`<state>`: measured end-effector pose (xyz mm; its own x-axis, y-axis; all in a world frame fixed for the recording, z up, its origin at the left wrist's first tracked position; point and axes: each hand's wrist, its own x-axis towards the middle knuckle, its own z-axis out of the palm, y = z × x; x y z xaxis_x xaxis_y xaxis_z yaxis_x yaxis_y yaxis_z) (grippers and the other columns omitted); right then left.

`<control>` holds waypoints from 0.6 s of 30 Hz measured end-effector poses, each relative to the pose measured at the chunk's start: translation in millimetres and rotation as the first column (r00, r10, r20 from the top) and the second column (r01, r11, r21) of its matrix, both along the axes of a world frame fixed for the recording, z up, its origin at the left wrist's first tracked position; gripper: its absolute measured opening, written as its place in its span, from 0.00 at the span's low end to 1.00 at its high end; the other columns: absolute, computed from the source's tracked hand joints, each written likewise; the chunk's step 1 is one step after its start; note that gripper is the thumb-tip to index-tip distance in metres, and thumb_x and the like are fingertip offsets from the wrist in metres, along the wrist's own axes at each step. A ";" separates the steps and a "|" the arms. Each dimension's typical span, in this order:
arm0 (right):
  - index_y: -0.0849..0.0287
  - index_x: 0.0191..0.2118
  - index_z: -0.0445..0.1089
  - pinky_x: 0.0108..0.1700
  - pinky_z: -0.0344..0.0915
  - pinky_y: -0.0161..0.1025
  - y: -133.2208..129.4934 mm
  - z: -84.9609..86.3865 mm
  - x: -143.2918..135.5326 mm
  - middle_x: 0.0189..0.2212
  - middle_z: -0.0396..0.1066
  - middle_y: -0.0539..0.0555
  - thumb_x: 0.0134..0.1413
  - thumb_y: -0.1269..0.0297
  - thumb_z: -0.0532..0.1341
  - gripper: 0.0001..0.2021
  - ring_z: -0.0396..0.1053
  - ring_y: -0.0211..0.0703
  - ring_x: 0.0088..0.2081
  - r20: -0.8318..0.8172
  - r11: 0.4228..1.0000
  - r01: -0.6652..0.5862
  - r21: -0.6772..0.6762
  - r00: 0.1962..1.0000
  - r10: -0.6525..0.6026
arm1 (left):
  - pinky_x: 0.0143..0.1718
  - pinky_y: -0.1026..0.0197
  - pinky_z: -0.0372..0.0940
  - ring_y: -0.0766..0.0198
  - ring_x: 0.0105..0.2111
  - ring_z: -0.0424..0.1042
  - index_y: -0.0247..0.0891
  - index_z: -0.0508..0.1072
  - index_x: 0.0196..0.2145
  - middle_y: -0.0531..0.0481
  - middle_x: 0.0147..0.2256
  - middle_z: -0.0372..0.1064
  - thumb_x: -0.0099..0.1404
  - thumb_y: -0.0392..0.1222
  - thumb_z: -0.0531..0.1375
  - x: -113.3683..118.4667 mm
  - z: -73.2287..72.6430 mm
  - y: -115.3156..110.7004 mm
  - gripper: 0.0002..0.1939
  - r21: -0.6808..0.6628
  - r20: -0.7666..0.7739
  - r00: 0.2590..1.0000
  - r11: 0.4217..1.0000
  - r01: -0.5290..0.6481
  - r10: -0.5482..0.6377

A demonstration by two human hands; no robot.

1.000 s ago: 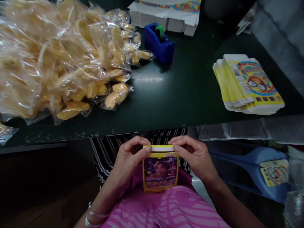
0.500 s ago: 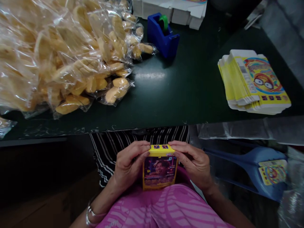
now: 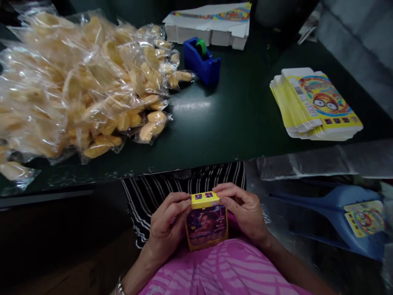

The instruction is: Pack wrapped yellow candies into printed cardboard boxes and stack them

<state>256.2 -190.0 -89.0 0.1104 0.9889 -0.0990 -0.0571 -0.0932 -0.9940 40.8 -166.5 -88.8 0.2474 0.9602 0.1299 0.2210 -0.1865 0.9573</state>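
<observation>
A small yellow cardboard box [image 3: 207, 227] with a dark printed picture stands upright against the pink shirt, above my lap. Its yellow top end looks closed. My left hand [image 3: 168, 219] grips the upper left corner between thumb and fingers. On the opposite side, my right hand [image 3: 242, 209] pinches the upper right corner, its fingers along the top edge. The back of the box and its lower edge against the shirt are hidden.
Clear bags of pale yellow pieces [image 3: 92, 90] pile up on the dark green table [image 3: 227, 139]. A blue tape dispenser [image 3: 202, 63] stands beside them, before a white carton stack [image 3: 208, 30]. Flat yellow cartons [image 3: 319, 104] lie at right. A blue plastic stool [image 3: 334, 217] is below.
The view has shifted, so the table things appear lower and the stool farther right. Both hands still hold the box by its top corners, and it looks slightly tilted compared with before.
</observation>
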 end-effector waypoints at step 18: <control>0.51 0.47 0.76 0.50 0.69 0.45 -10.4 -1.7 10.1 0.47 0.76 0.58 0.53 0.48 0.67 0.19 0.75 0.47 0.46 -0.546 0.965 -0.211 -0.157 0.832 0.093 | 0.40 0.60 0.72 0.55 0.38 0.77 0.40 0.83 0.33 0.45 0.37 0.81 0.58 0.52 0.67 2.6 16.3 -4.6 0.13 -0.461 0.080 0.986 0.882 -0.094 0.146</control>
<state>266.2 -200.4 -90.7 -0.1677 0.9400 -0.2970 -0.5373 -0.3397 -0.7719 43.4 -171.1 -72.5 0.1361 0.9416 -0.3080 0.1033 0.2957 0.9497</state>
